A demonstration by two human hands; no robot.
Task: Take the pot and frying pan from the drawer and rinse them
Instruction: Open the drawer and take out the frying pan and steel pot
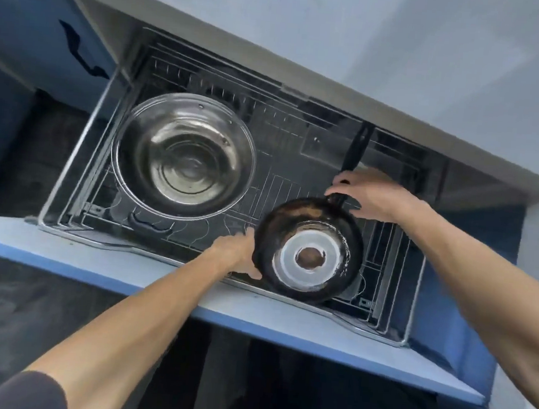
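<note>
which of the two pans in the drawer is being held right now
The black frying pan, front right: both hands grip it. The steel pot, back left, sits untouched.

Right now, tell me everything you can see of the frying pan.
The frying pan is round, dark and scorched-looking, with a pale ring at its centre. It sits over the wire rack of the open drawer, near the front right. The right hand grips its black handle; the left hand holds its left rim.

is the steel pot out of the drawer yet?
No. The steel pot sits in the drawer rack untouched, while both hands are on the frying pan.
</note>
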